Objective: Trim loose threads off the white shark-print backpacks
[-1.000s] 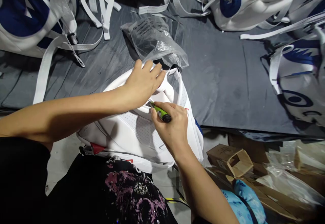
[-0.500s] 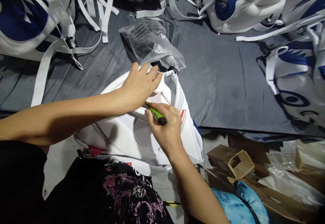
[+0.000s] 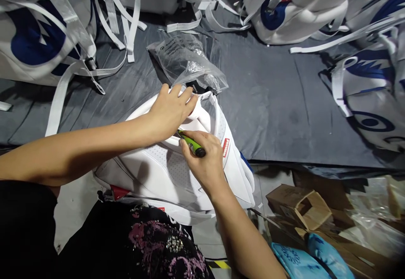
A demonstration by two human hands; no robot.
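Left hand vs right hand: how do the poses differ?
Left hand lies palm down, fingers extended over the white bag; right hand is curled round a green tool. Left hand is nearer the clear plastic bag; right hand is farther from it. Both are bare.
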